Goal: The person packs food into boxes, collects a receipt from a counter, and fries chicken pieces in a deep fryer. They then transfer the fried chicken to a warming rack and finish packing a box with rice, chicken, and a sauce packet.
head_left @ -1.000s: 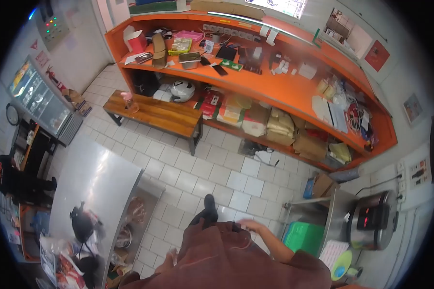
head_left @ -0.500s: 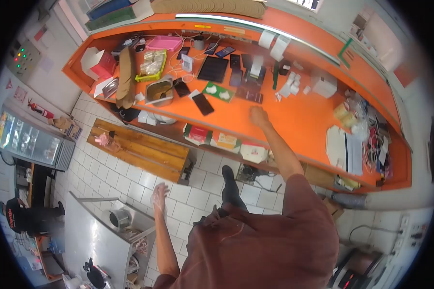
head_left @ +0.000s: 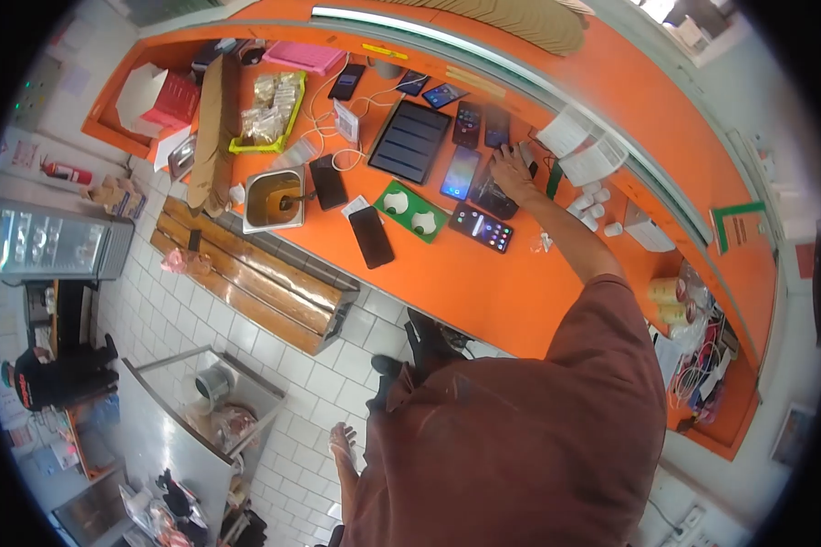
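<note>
R hand (head_left: 514, 171) on top of black device (head_left: 494, 201), far half of orange desk (head_left: 447, 301), right of its middle; fingers bent over it, can't tell if clamped. L hand (head_left: 342, 436) low, well apart from desk's near edge, fingers loosely apart. Lit phone (head_left: 482, 226) just beside device, toward near edge.

Containers: steel pan (head_left: 274, 225) at near edge, left part, w/ dark utensil plus something brownish, contents unclear. Yellow basket (head_left: 255, 147) nr left end, w/ many small clear packets. Green holder (head_left: 413, 208) btwn steel pan and lit phone, w/ two round cut-outs. Red-and-white box (head_left: 160, 100) at far left corner, inside hidden. Two yellowish tubs (head_left: 668, 291) at right end, contents n/c.
</note>
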Demonstrator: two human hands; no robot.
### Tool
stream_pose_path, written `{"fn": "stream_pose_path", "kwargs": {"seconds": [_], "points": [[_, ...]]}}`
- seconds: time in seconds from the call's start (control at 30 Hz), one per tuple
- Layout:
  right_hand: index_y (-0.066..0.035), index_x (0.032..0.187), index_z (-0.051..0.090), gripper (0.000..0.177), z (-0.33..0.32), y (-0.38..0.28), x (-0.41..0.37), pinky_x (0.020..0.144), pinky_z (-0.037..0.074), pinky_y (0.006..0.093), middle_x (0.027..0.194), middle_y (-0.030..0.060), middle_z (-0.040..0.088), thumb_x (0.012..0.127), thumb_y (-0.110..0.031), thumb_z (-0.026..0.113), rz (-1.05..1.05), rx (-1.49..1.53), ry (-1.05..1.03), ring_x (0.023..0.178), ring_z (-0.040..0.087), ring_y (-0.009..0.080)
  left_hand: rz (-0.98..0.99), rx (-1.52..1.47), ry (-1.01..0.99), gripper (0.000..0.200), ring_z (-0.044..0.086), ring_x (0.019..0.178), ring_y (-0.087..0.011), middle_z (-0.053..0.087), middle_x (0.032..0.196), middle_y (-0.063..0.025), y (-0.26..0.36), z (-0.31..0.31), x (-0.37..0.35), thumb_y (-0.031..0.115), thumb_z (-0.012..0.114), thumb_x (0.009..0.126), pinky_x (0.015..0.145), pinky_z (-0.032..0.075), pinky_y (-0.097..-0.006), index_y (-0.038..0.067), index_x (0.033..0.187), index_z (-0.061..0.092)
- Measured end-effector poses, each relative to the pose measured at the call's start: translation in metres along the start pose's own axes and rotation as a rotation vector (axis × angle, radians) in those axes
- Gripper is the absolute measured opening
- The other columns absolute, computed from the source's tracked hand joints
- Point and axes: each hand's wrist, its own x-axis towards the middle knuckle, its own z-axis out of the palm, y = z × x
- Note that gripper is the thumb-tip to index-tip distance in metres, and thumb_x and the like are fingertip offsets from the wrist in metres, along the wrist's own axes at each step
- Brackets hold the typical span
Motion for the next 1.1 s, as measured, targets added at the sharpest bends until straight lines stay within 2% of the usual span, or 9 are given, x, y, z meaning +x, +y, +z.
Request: {"fn": "stream_pose_path", "kwargs": {"seconds": [0.2,0.3,0.37,0.43,0.5,0.6,0.8,0.9,1.1], "points": [[-0.001,0.093,0.067,0.024,0.015,-0.021,-0.021,0.107,0.026,0.0554,0.108,0.0155,0.062,0.084,-0.016,0.051,-0.020,-0.149,-0.038,0.113,0.051,0.0354,-0.091,-0.131,0.042,0.046,0.061,0.088,-0.0259,0.063,0.105,-0.0119,-0.014,0.035,-0.010,0.047,0.049,0.090,0.074,0.044,-0.0433,0.011,0.119,0.052],[-0.002,0.095,0.066,0.024,-0.022,-0.025,-0.045,0.105,0.027,0.0591,0.103,0.0177,0.063,0.084,-0.019,0.053,-0.184,-0.130,0.106,0.106,0.055,0.0358,0.110,-0.059,0.060,0.048,0.061,0.091,-0.0221,0.062,0.108,-0.0109,0.050,0.052,-0.012,0.045,0.053,0.090,0.076,0.045,-0.0350,0.009,0.122,0.052],[-0.004,0.093,0.064,0.022,-0.088,-0.043,-0.041,0.096,0.039,0.0532,0.093,0.0184,0.064,0.085,-0.023,0.056,-0.469,0.534,-0.517,0.096,0.061,0.0337,0.307,0.005,0.004,0.050,0.057,0.103,-0.0213,0.058,0.117,-0.0118,0.140,0.088,-0.038,0.040,0.054,0.091,0.086,0.044,-0.0338,0.005,0.126,0.050],[-0.004,0.089,0.061,0.025,-0.153,-0.067,-0.052,0.077,0.047,0.0463,0.083,0.0170,0.064,0.085,-0.029,0.059,-0.472,1.026,-0.474,0.083,0.063,0.0316,0.567,-0.003,-0.123,0.050,0.051,0.117,-0.0217,0.052,0.128,-0.0130,0.238,0.134,-0.080,0.032,0.056,0.092,0.099,0.040,-0.0348,0.000,0.129,0.048],[-0.003,0.084,0.058,0.030,-0.140,-0.115,-0.045,0.063,0.045,0.0420,0.074,0.0148,0.063,0.087,-0.032,0.060,-0.578,1.145,-0.184,0.073,0.062,0.0316,0.646,-0.080,-0.449,0.070,0.051,0.117,-0.0241,0.050,0.132,-0.0139,0.302,0.176,-0.103,0.043,0.063,0.085,0.095,0.040,-0.0346,0.002,0.137,0.041],[-0.002,0.077,0.058,0.036,-0.172,-0.146,-0.041,0.059,0.042,0.0403,0.069,0.0146,0.059,0.089,-0.036,0.059,-0.510,1.357,-0.231,0.065,0.058,0.0307,0.617,-0.346,-0.840,0.070,0.053,0.114,-0.0225,0.051,0.130,-0.0121,0.358,0.225,-0.134,0.034,0.066,0.085,0.093,0.041,-0.0338,0.000,0.139,0.036],[-0.001,0.069,0.054,0.045,-0.192,-0.135,-0.039,0.060,0.040,0.0377,0.066,0.0130,0.056,0.088,-0.042,0.060,-0.644,1.350,-0.188,0.060,0.053,0.0246,0.488,-0.634,-0.744,0.026,0.058,0.099,-0.0199,0.059,0.106,-0.0087,0.363,0.221,-0.137,0.012,0.063,0.085,0.090,0.044,-0.0346,0.003,0.108,0.053],[0.000,0.087,0.065,0.037,-0.178,-0.097,-0.022,0.065,0.044,0.0330,0.075,0.0093,0.062,0.083,-0.037,0.069,-0.866,1.251,-0.486,0.069,0.057,0.0186,0.534,-0.832,-0.731,0.013,0.058,0.092,-0.0194,0.060,0.093,-0.0068,0.360,0.206,-0.151,0.001,0.059,0.083,0.087,0.046,-0.0338,0.005,0.095,0.054],[-0.002,0.076,0.063,0.024,-0.205,-0.028,-0.018,0.057,0.038,0.0237,0.065,-0.0015,0.055,0.079,-0.023,0.073,-0.594,1.542,-0.421,0.063,0.049,0.0041,0.625,-0.901,-0.575,0.016,0.060,0.091,-0.0194,0.062,0.094,-0.0081,0.342,0.175,-0.181,-0.005,0.061,0.081,0.087,0.047,-0.0329,0.004,0.094,0.057]]}}
